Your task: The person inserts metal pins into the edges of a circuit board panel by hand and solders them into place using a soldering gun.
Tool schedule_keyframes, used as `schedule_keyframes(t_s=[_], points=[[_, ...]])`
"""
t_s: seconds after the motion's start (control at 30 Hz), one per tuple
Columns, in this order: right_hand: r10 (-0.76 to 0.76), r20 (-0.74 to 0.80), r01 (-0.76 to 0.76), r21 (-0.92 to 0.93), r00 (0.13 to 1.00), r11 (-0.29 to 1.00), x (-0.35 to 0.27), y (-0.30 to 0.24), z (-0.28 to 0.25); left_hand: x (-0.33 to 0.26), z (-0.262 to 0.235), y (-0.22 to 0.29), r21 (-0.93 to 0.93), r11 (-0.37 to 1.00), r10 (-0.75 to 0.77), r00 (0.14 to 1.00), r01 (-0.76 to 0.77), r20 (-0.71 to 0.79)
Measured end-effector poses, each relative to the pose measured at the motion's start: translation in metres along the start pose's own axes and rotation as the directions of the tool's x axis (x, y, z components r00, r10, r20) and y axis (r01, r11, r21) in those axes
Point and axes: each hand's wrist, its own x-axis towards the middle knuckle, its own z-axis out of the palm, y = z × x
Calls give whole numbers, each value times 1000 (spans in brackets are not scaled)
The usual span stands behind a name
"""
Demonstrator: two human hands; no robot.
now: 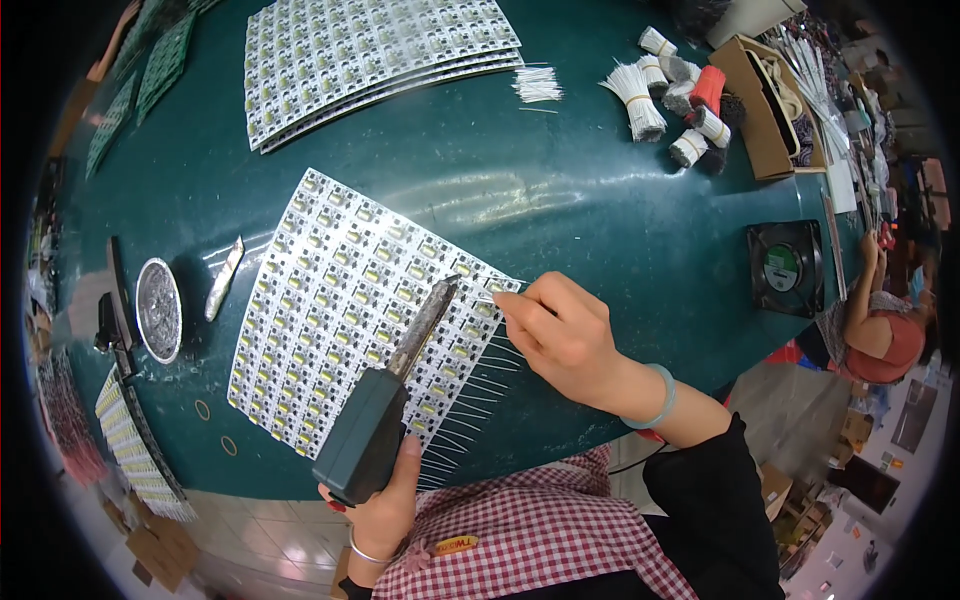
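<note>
My left hand [385,515] is wrapped round the dark green handle of a soldering gun [365,435]. Its long, dark-tipped metal bit lies over the upper right part of a white circuit board panel [320,270], which carries rows of small components with yellow parts. At the panel's right corner, my right hand [565,330] pinches a thin white wire [488,293]; its far end is hard to make out by the bit's tip. Below my right hand, a row of white wires [465,412] sticks out from the panel's right edge.
Stacked panels [380,60] lie at the back, beside loose white wires [538,84]. Wire bundles [635,100], a cardboard box [755,120] and a black fan [785,268] are on the right. At left are a metal dish [159,310] and a solder bar [224,278]. Another person [880,335] sits far right.
</note>
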Motion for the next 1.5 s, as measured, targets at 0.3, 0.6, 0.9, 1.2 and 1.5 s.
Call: schedule_keyframes(t_s=[0.3,0.6,0.9,1.2,1.5], points=[[-73,37,78,-144,997,986,-5,0,5,7,5,-3,157,966,196,978,-205,71],[-82,41,87,-150,996,985,-7,0,5,7,8,-6,131,960,237,968,-246,83],[-83,53,90,-161,995,983,-7,0,5,12,9,4,150,952,246,958,-268,149],[-75,66,85,-170,995,982,-6,-1,5,4,4,-2,191,903,378,923,-386,76],[-63,54,71,-162,997,984,-7,-3,3,-5,-3,-8,167,968,179,982,-186,59]])
